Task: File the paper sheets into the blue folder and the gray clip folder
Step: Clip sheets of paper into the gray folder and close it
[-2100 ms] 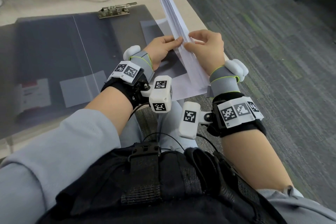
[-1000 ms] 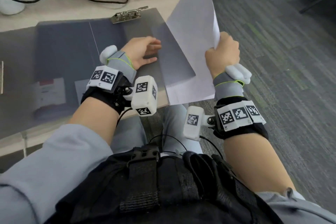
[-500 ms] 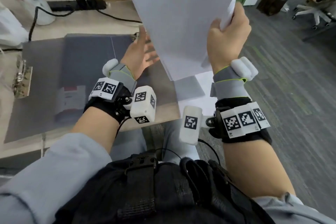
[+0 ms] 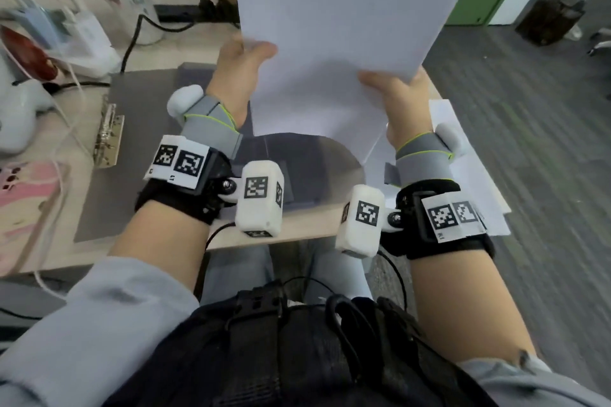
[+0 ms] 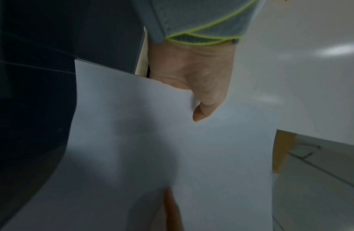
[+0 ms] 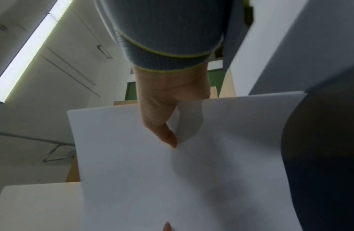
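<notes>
Two hands are holding the sheets upright above the desk: your right hand is pinching the lower right edge, thumb in front, and your left hand is pinching the left edge. Step, as I judge it: squaring the stack before filing. Below, the gray folder is lying open, its clip at the left. Next you are needing to lower the sheets flat and slide an edge under that clip. Half a second ago only the right hand was gripping; the left was still reaching. No blue folder is showing.
</notes>
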Demonstrator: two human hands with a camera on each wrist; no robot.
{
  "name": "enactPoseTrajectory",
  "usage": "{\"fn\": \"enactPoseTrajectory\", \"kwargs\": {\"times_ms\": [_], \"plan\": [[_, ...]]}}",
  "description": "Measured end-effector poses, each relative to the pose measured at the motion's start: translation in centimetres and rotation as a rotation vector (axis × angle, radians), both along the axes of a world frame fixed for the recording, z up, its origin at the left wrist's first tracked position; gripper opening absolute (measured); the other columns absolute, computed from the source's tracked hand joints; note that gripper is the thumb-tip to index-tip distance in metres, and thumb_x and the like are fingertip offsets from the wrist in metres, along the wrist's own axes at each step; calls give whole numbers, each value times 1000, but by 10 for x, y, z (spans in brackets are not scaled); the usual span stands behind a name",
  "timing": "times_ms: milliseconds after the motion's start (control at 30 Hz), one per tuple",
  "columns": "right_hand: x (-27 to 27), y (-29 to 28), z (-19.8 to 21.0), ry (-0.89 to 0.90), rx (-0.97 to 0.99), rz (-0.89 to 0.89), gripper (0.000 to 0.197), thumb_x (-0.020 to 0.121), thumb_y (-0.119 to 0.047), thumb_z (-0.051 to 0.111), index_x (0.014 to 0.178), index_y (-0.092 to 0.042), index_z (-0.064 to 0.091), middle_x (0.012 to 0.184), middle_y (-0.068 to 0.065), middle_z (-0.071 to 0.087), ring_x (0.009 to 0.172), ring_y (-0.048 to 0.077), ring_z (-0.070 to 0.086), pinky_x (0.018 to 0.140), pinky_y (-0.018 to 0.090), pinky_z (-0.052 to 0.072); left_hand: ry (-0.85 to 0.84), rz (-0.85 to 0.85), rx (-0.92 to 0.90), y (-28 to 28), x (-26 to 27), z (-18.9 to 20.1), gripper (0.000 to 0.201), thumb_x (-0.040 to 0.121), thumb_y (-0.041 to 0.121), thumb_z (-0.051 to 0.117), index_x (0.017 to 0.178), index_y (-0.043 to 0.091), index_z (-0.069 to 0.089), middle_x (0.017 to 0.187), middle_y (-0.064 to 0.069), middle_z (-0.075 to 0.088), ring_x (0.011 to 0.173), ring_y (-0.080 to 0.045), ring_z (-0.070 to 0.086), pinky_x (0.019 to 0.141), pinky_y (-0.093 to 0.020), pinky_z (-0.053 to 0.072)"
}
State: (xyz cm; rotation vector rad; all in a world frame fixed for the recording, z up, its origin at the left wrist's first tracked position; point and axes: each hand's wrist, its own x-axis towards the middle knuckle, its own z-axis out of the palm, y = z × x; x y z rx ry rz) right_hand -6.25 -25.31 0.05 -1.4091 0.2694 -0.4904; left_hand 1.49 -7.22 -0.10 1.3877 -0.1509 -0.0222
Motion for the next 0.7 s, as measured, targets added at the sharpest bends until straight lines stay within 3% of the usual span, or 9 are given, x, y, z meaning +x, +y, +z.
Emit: {"fn": "enactPoseTrajectory", "kwargs": {"times_ms": [67, 133, 233, 333, 467, 567, 633, 667, 700], "plan": [[4, 6, 3, -31, 55, 2, 16, 59, -2, 68, 59, -17, 70, 67, 1, 63, 76, 20, 57, 69, 31, 49, -7, 54, 55, -2, -2, 2, 11, 72, 12, 65, 71, 21, 59, 63, 16, 66, 71, -7, 61, 71, -20, 48], [7, 9, 7, -66, 85, 2, 16, 62, 2, 71, 67, -13, 70, 66, 0, 66, 72, 19, 59, 67, 28, 52, -36, 71, 84, 2, -1, 9, 11, 73, 13, 64, 75, 23, 61, 71, 14, 67, 74, -6, 62, 71, -17, 49], [8, 8, 2, -66, 128, 31, 17, 69, 8, 72, 72, -8, 70, 65, -1, 69, 67, 18, 64, 68, 28, 54, -27, 86, 50, 14, 0, 13, 15, 68, 14, 60, 83, 19, 57, 81, 4, 64, 82, -15, 59, 73, -23, 48], [8, 12, -8, -3, 161, 49, 15, 64, 0, 73, 74, -10, 70, 68, -1, 71, 70, 20, 66, 72, 30, 56, 64, 122, 35, 11, -7, -1, 16, 64, 16, 59, 79, 18, 54, 78, 3, 61, 79, -16, 57, 71, -25, 47], [11, 22, -6, -22, 132, 47, 14, 64, -3, 74, 75, -10, 71, 69, -2, 71, 71, 20, 65, 72, 31, 56, 100, 173, 43, 10, -13, -4, 17, 76, 5, 62, 72, 21, 55, 75, 6, 61, 77, -14, 57, 80, -27, 47], [11, 24, -5, -24, 161, 89, 13, 68, 0, 73, 78, -7, 70, 70, -1, 71, 67, 17, 67, 68, 28, 55, 107, 242, 51, 22, -10, -3, 9, 68, 14, 61, 71, 20, 56, 77, 3, 61, 82, -20, 57, 80, -33, 48], [10, 29, -12, 26, 169, 85, 22, 65, -5, 73, 87, -3, 69, 76, 2, 72, 72, 19, 68, 71, 31, 57, 137, 243, 43, 25, -15, -9, 6, 73, 16, 57, 72, 19, 52, 77, 1, 57, 83, -21, 53, 80, -37, 45], [11, 35, -16, 47, 170, 74, 32, 64, -7, 74, 94, 1, 68, 81, 6, 71, 75, 21, 68, 75, 34, 58, 157, 238, 53, 27, -19, -12, 2, 77, 19, 55, 77, 17, 53, 81, -2, 56, 85, -21, 49, 80, -37, 43], [10, 41, -17, 61, 169, 62, 41, 63, -8, 75, 101, 5, 65, 86, 9, 70, 77, 22, 68, 77, 35, 58, 188, 232, 62, 29, -22, -14, 11, 82, 22, 53, 88, 13, 56, 89, -5, 56, 88, -20, 47, 83, -37, 43]]}}
